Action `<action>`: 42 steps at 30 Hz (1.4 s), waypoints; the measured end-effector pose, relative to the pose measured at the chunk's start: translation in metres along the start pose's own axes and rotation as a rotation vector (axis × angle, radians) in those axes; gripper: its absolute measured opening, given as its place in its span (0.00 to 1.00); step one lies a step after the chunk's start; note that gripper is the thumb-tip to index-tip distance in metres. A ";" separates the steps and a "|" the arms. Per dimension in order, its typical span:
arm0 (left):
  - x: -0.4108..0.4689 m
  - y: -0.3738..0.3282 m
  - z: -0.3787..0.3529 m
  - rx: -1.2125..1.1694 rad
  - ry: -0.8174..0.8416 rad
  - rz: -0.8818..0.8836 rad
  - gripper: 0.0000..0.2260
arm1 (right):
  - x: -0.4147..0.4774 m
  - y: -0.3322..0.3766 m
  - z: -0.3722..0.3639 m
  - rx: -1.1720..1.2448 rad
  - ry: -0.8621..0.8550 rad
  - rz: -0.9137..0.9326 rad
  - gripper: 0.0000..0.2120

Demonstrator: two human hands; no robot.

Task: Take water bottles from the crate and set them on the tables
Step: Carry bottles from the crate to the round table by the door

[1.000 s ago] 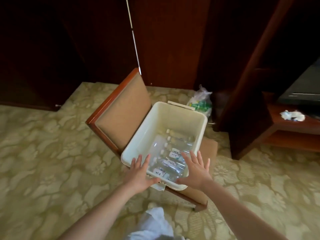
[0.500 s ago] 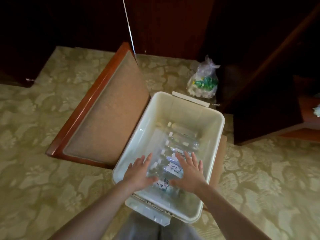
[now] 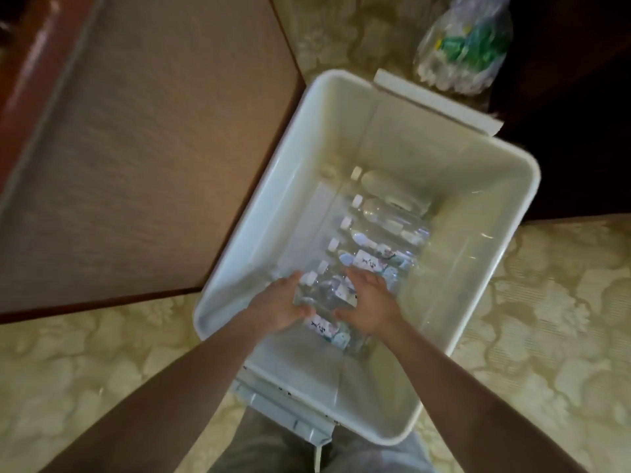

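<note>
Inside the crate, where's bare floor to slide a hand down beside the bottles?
Widest bare floor runs between the bottles and the right wall of the crate. A smaller patch lies between the nearest bottle and the near wall. Crowded: around the left hand and right hand; the cap-side strip is narrow.

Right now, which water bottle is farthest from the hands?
The bottle at the row's far end, nearest the far wall of the crate; every other bottle lies between it and the left hand and right hand.
</note>
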State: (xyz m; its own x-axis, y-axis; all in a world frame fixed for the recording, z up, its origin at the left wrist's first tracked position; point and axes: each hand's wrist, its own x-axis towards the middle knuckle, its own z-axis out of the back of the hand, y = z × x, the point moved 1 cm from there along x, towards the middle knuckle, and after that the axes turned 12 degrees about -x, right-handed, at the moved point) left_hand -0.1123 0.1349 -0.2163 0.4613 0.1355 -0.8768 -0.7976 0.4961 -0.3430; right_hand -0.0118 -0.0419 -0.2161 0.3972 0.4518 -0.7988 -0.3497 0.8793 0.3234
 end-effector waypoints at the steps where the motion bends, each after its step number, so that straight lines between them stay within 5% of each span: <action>1: 0.004 -0.001 -0.001 -0.005 0.006 0.019 0.38 | 0.006 0.000 -0.003 -0.007 0.019 0.016 0.43; 9: 0.021 0.001 -0.003 0.039 0.095 0.102 0.22 | 0.037 0.006 0.001 -0.105 0.042 0.093 0.29; 21: 0.032 0.004 -0.018 0.223 0.072 0.082 0.16 | 0.064 0.006 0.011 -0.273 0.169 0.206 0.32; 29: 0.036 -0.012 -0.008 0.296 0.122 0.031 0.26 | 0.056 -0.002 0.013 -0.199 0.147 0.140 0.35; 42: 0.019 -0.023 -0.011 -0.551 0.088 0.098 0.29 | 0.059 -0.021 0.027 0.205 0.199 -0.008 0.33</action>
State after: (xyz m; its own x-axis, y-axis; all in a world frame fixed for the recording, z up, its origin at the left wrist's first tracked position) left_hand -0.0889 0.1164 -0.2291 0.3593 0.0749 -0.9302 -0.9311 -0.0390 -0.3628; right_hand 0.0416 -0.0293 -0.2560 0.2179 0.4240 -0.8791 -0.1605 0.9040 0.3962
